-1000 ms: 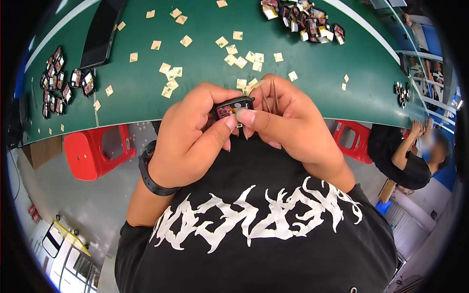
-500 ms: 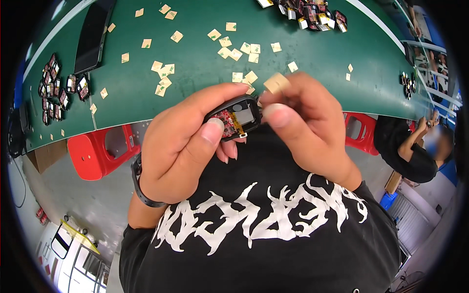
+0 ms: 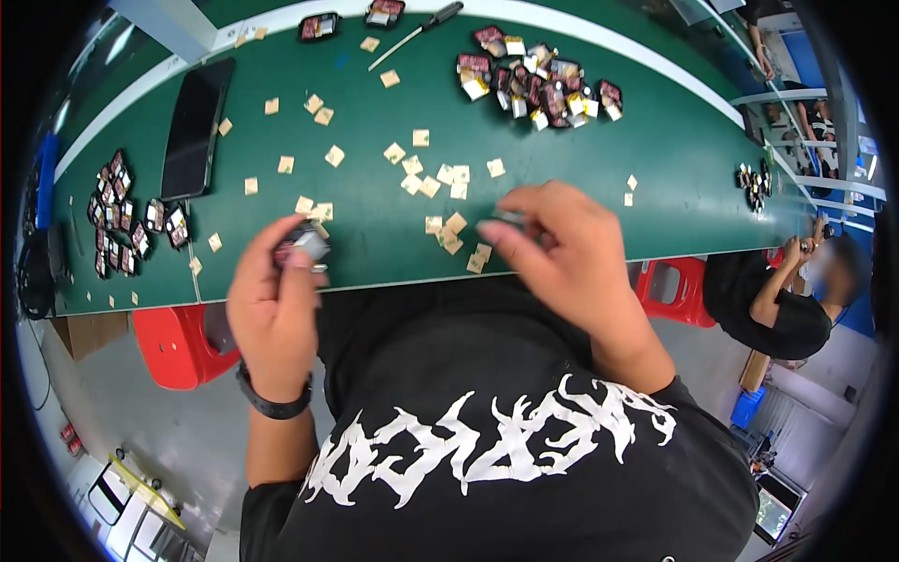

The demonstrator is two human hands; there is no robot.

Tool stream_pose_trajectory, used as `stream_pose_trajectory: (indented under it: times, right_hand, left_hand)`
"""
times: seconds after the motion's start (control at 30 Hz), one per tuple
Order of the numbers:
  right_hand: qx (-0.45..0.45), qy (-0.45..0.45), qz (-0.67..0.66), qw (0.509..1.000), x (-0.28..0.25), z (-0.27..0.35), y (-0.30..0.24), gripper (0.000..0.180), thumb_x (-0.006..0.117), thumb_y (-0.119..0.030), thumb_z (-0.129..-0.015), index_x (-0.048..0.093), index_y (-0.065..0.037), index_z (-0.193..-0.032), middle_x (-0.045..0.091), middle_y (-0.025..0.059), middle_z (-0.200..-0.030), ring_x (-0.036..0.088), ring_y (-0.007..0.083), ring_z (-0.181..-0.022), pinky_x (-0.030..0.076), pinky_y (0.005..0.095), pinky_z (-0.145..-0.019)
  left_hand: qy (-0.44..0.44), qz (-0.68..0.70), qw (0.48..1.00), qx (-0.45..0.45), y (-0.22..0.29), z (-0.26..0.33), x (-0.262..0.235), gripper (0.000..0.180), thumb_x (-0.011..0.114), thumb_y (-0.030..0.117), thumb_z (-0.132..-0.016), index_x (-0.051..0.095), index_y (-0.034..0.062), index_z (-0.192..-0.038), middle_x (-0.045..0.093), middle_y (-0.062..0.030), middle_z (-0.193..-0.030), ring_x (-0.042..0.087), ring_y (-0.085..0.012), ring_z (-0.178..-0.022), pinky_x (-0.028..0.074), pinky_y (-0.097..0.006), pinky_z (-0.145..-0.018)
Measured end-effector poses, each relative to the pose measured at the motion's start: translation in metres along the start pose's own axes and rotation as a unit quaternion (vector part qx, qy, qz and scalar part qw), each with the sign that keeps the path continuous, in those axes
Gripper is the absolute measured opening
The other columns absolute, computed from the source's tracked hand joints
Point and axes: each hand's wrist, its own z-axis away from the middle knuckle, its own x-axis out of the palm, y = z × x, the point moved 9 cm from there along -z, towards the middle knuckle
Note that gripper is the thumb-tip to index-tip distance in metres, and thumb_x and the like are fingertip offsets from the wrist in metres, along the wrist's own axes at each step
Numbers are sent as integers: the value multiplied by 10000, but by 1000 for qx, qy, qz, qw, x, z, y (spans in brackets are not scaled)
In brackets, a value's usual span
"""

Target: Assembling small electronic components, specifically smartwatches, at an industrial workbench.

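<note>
Bright, even light on green bench (image 3: 375,234), soft faint shadows. Window (image 3: 775,506) low at right glows. Black ring around whole view; straight edges bend near rim. Left hand (image 3: 270,298) and gadget (image 3: 310,245) in it look smeary; right hand (image 3: 567,248) blurry at fingertips. Black shirt (image 3: 534,525) looks clearer.

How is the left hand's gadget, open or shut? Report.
Open: though blurred, the gadget in the left hand shows bare silvery insides.

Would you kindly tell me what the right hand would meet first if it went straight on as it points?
Pointing leftward, the right hand would probably first meet the nearby cluster of cream square stickers on the green table, though it may pass above them, since its height is unclear.
</note>
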Motion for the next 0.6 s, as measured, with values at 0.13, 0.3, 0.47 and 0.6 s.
stream_pose_trajectory:
  times: [0.13,0.3,0.47,0.6]
  right_hand:
    - [11,81,75,994,-22,-20,29,244,790,-192,-875,698,-42,-1044,689,115,-883,683,277,-727,538,383,-626]
    - [-26,77,211,974,-14,-55,17,299,771,-212,-882,679,-59,-1122,640,105,-976,695,298,-805,560,413,-663]
    - [-47,29,316,947,17,-91,6,329,765,-208,-877,662,-63,-1153,587,99,-1025,684,294,-804,569,404,-663]
    - [-49,13,382,923,30,-105,22,130,708,-159,-870,663,-44,-907,592,109,-955,687,298,-743,570,418,-623]
  left_hand:
    - [56,-56,996,28,-16,-15,-61,276,564,52,-1041,605,-29,-1302,611,19,-946,506,-30,-775,407,-184,-670]
    - [157,-465,851,186,19,-26,-81,255,625,150,-1003,661,8,-1212,685,-137,-778,677,-263,-717,515,-375,-649]
    - [176,-470,857,117,19,-43,-104,293,627,246,-1009,681,44,-1214,712,-175,-968,683,-355,-837,531,-437,-727]
    - [238,-464,841,144,65,-23,-97,381,679,239,-970,658,46,-1297,641,-161,-1259,652,-286,-989,521,-388,-789]
